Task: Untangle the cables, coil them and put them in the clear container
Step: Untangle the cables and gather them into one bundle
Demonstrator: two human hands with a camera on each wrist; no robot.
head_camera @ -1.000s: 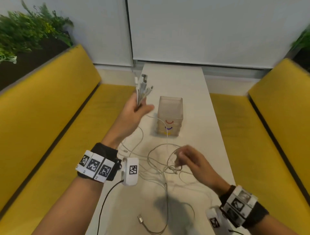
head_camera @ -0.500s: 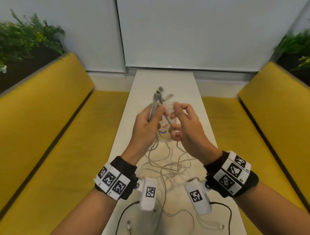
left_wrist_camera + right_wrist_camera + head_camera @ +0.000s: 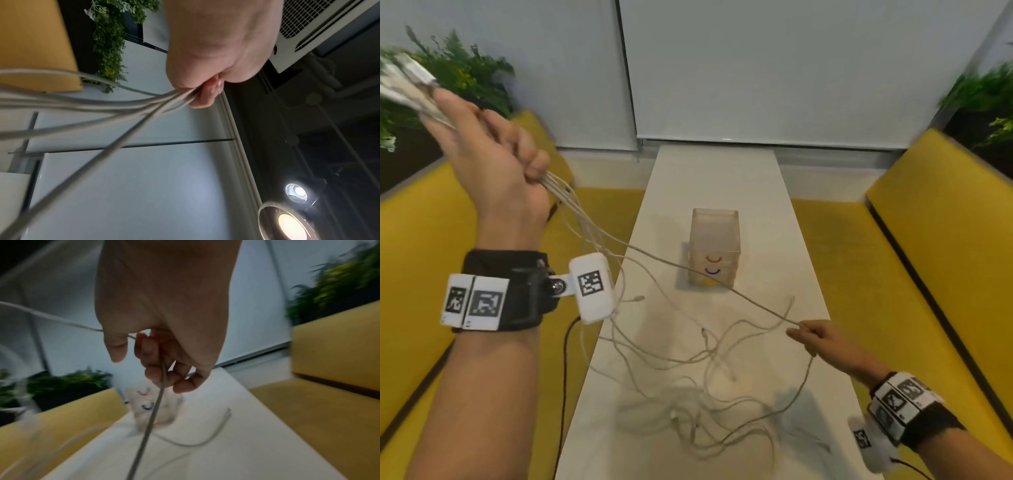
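Head view: left hand (image 3: 493, 164) grips the cable bundle (image 3: 571, 198) at 10 o'clock.
Right hand (image 3: 822, 339): pinches one cable (image 3: 688, 270) at 4 o'clock.
Cable axis: taut, 10-to-4, crossing before the container (image 3: 715, 246).

A narrow white table (image 3: 715, 178) runs to the far wall, flanked by yellow benches, one on the left (image 3: 410, 219) and one on the right (image 3: 941, 219). Pale blinds (image 3: 791, 68) cover the wall behind, with a dark vertical gap between two panels, and green plants (image 3: 465, 78) stand behind each bench back. The left wrist view shows a dark ceiling with round lit lamps (image 3: 292, 224) and a white vent (image 3: 308, 24).
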